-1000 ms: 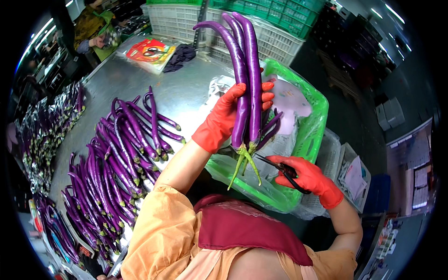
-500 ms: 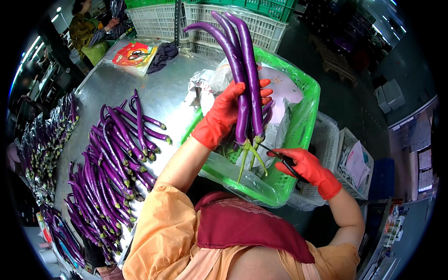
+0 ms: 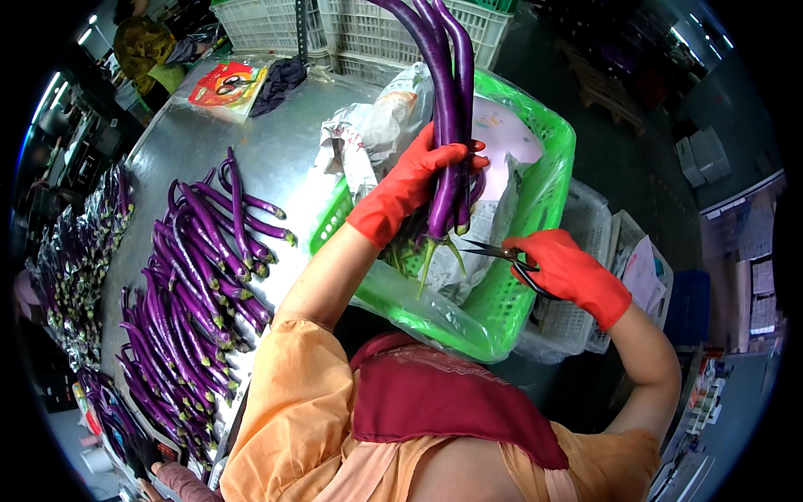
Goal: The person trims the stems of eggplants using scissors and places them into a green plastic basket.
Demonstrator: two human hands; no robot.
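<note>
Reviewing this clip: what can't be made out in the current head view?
In the head view:
Leftmost held eggplant: upper tip cut off by the top edge.
Left hand: fingers partly hidden behind the held eggplants.
Right hand: exact finger placement in the scissors hidden by the hand itself.
Green basket: floor largely hidden by paper and the left arm.

The lone wide fisheye view looks from the wearer's head, steeply down and forward, over the dark-red cloth bib. It sits close above the red-rubber-gloved left hand and red-rubber-gloved right hand, facing across the shiny grey metal tabletop towards white slatted plastic crates; depth near the dim rim is hard to judge.
</note>
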